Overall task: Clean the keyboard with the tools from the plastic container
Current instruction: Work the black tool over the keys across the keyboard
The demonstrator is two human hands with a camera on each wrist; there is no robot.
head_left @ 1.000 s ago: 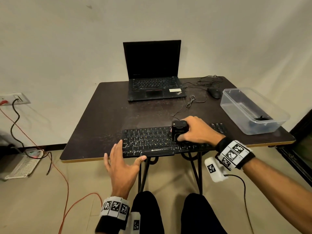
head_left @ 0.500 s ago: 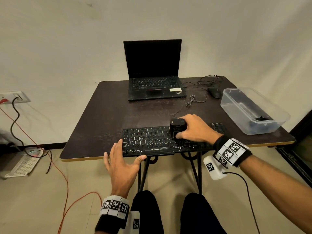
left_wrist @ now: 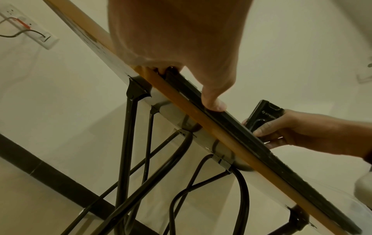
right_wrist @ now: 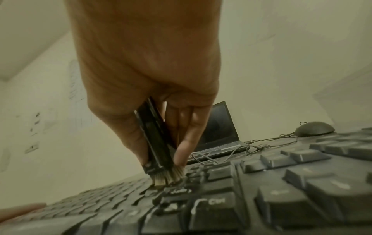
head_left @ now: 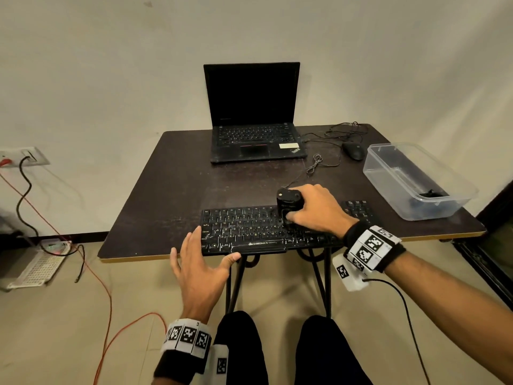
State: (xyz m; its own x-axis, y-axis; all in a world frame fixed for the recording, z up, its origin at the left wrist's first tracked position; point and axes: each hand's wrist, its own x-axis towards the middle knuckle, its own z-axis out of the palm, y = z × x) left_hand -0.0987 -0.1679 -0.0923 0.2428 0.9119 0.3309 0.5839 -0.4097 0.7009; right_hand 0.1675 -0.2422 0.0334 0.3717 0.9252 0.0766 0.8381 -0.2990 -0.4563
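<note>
A black keyboard (head_left: 249, 227) lies along the table's near edge. My right hand (head_left: 316, 211) grips a black cleaning brush (head_left: 288, 207) upright over the keys right of centre. In the right wrist view the brush (right_wrist: 159, 147) is pinched between thumb and fingers, its pale bristles (right_wrist: 168, 177) touching the keys of the keyboard (right_wrist: 241, 198). My left hand (head_left: 200, 262) has straight, spread fingers at the keyboard's left front corner, with the thumb (left_wrist: 214, 101) resting on the front edge of the keyboard (left_wrist: 241, 127). A clear plastic container (head_left: 416, 182) stands at the right with a small dark item inside.
An open laptop (head_left: 254, 115) with a dark screen sits at the back of the dark table (head_left: 166, 195). A black mouse (head_left: 353, 150) and its tangled cable lie between laptop and container. Cables and a wall socket (head_left: 25, 157) are at the left, near the floor.
My right hand has carried the brush a little to the left and away from me across the keys. The left hand stays at the keyboard's corner.
</note>
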